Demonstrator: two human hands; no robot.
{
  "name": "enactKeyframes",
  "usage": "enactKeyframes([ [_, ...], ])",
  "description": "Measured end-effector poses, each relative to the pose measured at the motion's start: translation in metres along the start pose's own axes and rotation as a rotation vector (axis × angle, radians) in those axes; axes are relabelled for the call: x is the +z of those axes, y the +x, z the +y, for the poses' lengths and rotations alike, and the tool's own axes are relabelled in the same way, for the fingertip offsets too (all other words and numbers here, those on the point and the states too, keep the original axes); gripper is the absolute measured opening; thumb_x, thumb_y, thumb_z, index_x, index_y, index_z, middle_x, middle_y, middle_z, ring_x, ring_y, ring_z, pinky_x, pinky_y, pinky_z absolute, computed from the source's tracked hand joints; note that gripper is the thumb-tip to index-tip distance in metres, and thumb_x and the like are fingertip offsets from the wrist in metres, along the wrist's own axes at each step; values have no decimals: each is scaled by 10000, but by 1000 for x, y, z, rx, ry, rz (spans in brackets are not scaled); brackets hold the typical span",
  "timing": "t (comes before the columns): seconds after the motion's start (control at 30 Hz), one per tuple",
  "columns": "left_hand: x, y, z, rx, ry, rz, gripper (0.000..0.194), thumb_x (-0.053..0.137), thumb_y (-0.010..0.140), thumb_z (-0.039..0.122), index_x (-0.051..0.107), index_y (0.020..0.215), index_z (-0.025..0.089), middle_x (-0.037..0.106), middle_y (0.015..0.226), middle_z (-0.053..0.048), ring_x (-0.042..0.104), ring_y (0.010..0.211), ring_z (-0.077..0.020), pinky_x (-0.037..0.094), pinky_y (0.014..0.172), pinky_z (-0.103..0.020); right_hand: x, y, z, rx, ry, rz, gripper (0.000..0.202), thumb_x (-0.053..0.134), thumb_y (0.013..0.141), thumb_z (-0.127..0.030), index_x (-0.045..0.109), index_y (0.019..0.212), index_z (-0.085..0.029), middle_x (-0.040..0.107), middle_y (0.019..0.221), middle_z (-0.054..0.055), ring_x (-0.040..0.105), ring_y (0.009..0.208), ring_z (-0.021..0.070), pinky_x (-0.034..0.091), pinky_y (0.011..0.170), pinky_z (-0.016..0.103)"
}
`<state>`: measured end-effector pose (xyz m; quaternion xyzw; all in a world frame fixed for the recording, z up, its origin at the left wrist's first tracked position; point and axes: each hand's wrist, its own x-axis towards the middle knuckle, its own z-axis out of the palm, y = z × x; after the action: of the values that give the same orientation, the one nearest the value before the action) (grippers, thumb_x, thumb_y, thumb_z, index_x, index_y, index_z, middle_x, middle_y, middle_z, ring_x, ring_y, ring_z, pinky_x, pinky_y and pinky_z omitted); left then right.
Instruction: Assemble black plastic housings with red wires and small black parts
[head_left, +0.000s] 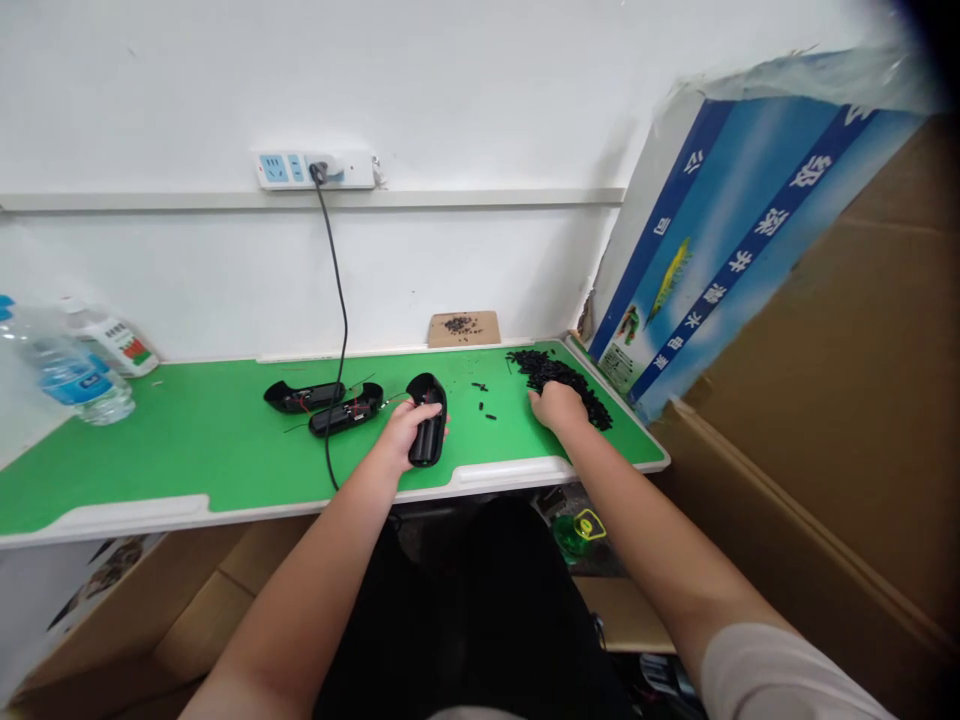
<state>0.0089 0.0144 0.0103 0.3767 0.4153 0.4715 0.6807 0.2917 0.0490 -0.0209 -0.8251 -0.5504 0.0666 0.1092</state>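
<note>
My left hand (403, 433) is closed around a black plastic casing (427, 440), hollow side up, just above the green tabletop (217, 450). My right hand (561, 404) reaches into a pile of small black parts (596, 405) at the table's right end. Its fingertips are hidden, so I cannot tell if they hold a part. Left of my left hand lie two similar black casings, a nearer one (337, 418) and a farther one (289, 398), with thin wires in them. A few loose black parts (490, 416) are scattered between my hands.
Two plastic bottles (90, 385) lean at the far left. A power strip (315, 170) on the wall has a black cable (341, 300) hanging across the table. Cardboard with small dark bits (463, 328) sits at the back. A large blue printed box (720, 240) stands right.
</note>
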Motion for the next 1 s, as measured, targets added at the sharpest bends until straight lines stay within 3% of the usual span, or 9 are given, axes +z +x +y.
enactKeyframes([
  [0.17,-5,0,2,-17,-131,-8,281,742,645,255,571,821,120,668,674,-71,623,539,-152,534,504,-269,6,-6,0,7,11,2,353,476,903,-324,708,1035,-94,701,1027,243,690,965,313,508,816,367],
  [0.33,-5,-1,6,-42,-217,-35,250,715,662,218,595,850,104,656,672,-62,606,533,-136,538,513,-265,5,-9,1,9,8,41,415,470,903,-386,668,1099,-78,690,1031,249,681,978,318,510,825,377],
  [0.47,-4,0,5,-45,-195,-36,226,718,662,227,598,808,103,656,677,-72,601,531,-139,532,498,-267,6,-8,2,-1,5,67,465,495,886,-454,656,1126,-90,697,1001,236,680,961,317,511,816,388],
  [0.67,-7,5,0,-26,-143,-82,250,731,659,258,601,818,116,664,700,-71,606,533,-144,523,501,-273,13,-6,5,-66,86,117,331,489,889,-358,736,1005,-170,720,966,190,684,926,287,493,815,369],
  [0.87,-9,3,-1,-13,-134,-90,252,733,654,272,600,800,116,670,692,-66,606,517,-142,509,486,-265,17,-6,17,-176,187,115,314,540,828,-323,753,1041,-237,741,960,107,676,859,246,486,774,327],
  [1.0,-10,1,0,-5,-138,-71,274,744,638,281,589,802,125,673,688,-57,607,502,-143,504,479,-264,22,3,29,-201,302,117,379,519,795,-292,734,1089,-188,728,834,64,646,724,187,475,667,265],
])
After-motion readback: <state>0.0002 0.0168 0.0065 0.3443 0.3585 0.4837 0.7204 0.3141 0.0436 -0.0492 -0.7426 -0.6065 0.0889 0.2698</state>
